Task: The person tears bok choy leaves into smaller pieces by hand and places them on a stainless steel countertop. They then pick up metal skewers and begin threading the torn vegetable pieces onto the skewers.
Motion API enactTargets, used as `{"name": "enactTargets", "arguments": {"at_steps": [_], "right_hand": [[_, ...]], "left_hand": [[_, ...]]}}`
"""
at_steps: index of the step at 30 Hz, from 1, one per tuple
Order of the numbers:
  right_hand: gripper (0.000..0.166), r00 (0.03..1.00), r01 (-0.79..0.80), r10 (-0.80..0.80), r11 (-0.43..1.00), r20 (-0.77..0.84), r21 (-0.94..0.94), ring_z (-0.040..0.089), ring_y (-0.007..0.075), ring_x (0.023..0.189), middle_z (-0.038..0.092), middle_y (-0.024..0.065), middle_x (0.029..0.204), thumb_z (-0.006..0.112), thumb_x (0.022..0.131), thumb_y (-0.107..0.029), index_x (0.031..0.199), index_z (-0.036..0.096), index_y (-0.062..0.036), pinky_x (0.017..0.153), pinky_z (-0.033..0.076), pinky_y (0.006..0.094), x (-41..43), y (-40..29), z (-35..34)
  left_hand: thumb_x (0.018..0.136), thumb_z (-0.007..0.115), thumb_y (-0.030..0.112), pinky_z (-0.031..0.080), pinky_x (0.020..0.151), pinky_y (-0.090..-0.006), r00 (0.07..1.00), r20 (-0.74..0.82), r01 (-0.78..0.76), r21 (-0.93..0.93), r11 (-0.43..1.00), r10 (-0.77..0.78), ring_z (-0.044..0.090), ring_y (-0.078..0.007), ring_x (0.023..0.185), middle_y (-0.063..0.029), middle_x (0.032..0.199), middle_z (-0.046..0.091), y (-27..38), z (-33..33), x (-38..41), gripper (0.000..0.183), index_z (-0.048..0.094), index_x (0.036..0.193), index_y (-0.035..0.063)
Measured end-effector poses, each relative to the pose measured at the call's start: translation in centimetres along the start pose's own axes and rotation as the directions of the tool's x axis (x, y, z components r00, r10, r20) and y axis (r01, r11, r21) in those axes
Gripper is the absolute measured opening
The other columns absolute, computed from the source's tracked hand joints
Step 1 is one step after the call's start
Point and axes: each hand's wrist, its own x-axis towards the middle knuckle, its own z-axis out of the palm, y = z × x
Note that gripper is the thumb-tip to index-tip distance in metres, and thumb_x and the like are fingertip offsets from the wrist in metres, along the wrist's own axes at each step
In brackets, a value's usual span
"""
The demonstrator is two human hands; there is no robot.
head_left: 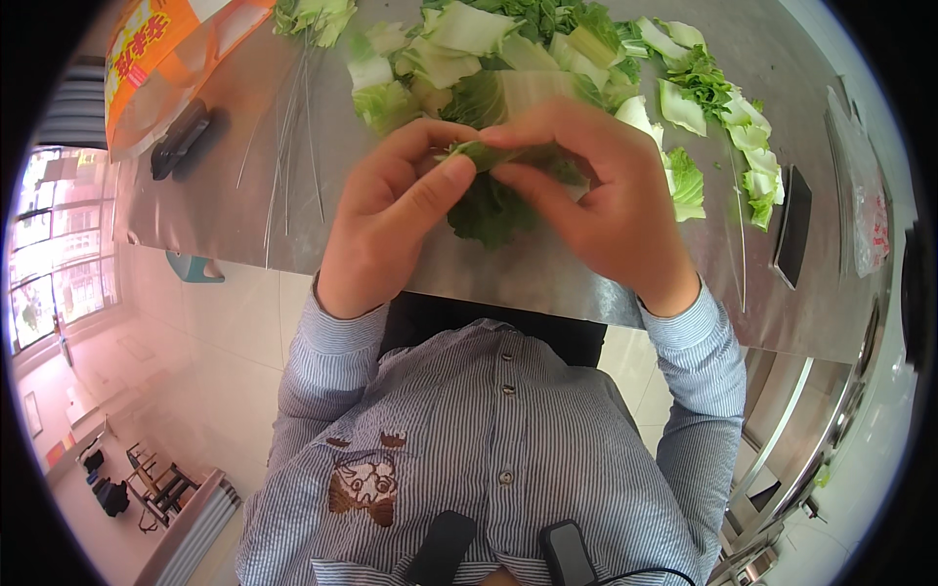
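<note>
My left hand (392,212) and my right hand (604,190) meet above the near part of a metal table (527,275). Between thumbs and forefingers, both pinch a dark green piece of leafy cabbage (484,216), whose frilly end hangs down. My fingers hide part of the leaf, and the right hand is slightly blurred. Just beyond them spreads a heap of torn cabbage leaves (469,36), pale stems mixed with green. Several thin skewers (282,161) lie left of my left hand. To the right, cabbage pieces (751,139) lie in a row along another thin skewer (740,249).
An orange printed bag (157,73) stands at the far left, beside a black device (179,139). Near the right edge lie a dark phone-like slab (794,227) and a clear plastic bag (861,190). A teal plastic object (192,268) shows below the table's left side.
</note>
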Motion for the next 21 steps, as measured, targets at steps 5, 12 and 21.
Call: {"name": "enactTargets", "arguments": {"at_steps": [5,12,21], "right_hand": [[0.019,0.996,0.064,-0.06,0.996,0.064,-0.062,0.06,0.0185,0.068,0.061,0.0071,0.079,0.063,0.072,0.001,0.091,0.06,-0.0043,0.058,0.046,0.0258,0.1,0.3,-0.3],[0.018,0.956,-0.28,0.241,0.919,0.167,0.279,0.06,0.0109,0.071,0.062,0.0056,0.08,0.063,0.08,-0.008,0.094,0.058,-0.0001,0.06,0.047,0.0238,0.0,-0.2,-0.5],[0.013,0.939,-0.343,0.327,0.906,0.105,0.247,0.06,0.009,0.065,0.062,0.0052,0.076,0.063,0.08,-0.006,0.089,0.058,0.002,0.06,0.047,0.0209,-0.2,-0.2,-0.3]], "left_hand": [[0.089,0.052,0.008,0.04,0.068,-0.0189,0.999,-0.001,-0.036,0.029,0.999,0.036,0.051,-0.0062,0.079,-0.0031,0.09,0.059,-0.3,-0.5,0.1,0.02,0.051,0.106,-0.002],[0.085,0.053,0.0,0.043,0.074,-0.0205,0.992,0.028,-0.128,0.156,0.979,0.125,0.054,-0.0085,0.086,-0.0045,0.094,0.059,-0.2,-0.3,-0.1,0.021,0.051,0.106,-0.0029],[0.085,0.053,-0.001,0.047,0.074,-0.0247,0.996,0.04,-0.082,0.132,0.988,0.078,0.056,-0.013,0.085,-0.0092,0.095,0.057,-0.2,-0.3,0.0,0.028,0.042,0.111,-0.0026]]}}
